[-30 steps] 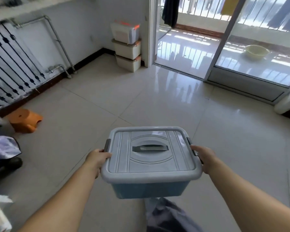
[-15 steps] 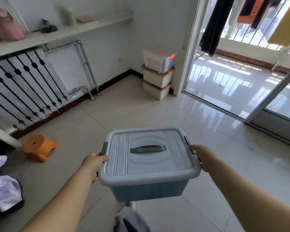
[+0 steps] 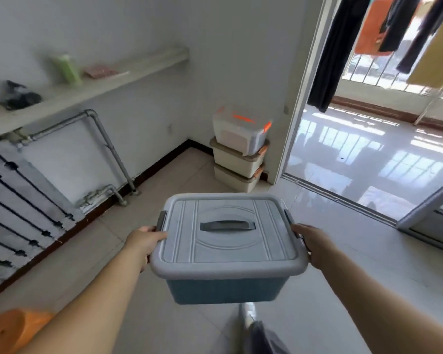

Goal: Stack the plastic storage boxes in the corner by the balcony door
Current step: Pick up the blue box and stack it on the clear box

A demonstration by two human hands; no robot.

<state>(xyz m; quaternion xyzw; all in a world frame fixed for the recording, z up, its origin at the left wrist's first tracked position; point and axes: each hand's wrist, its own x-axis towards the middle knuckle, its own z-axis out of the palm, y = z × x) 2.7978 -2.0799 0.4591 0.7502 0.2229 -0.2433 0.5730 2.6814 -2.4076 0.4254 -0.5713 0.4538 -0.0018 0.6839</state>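
I carry a blue storage box with a grey lid (image 3: 228, 241) in front of me, level, above the floor. My left hand (image 3: 143, 240) grips its left side by the dark latch, and my right hand (image 3: 313, 245) grips the right side. Ahead in the corner, left of the balcony door frame, stands a stack of three boxes (image 3: 239, 149): two cream ones below and a clear one with orange latches on top. The stack is still some way beyond the carried box.
A radiator (image 3: 16, 213) and pipes line the left wall under a shelf (image 3: 92, 85) with small items. An orange stool (image 3: 13, 330) sits at lower left. The open balcony doorway (image 3: 356, 154) is at right, with laundry hanging above. My foot (image 3: 248, 312) shows below the box.
I have walked closer to the corner; the stack of boxes looks larger and nearer. The stool has slid toward the lower left edge. Both hands keep the same hold on the box.
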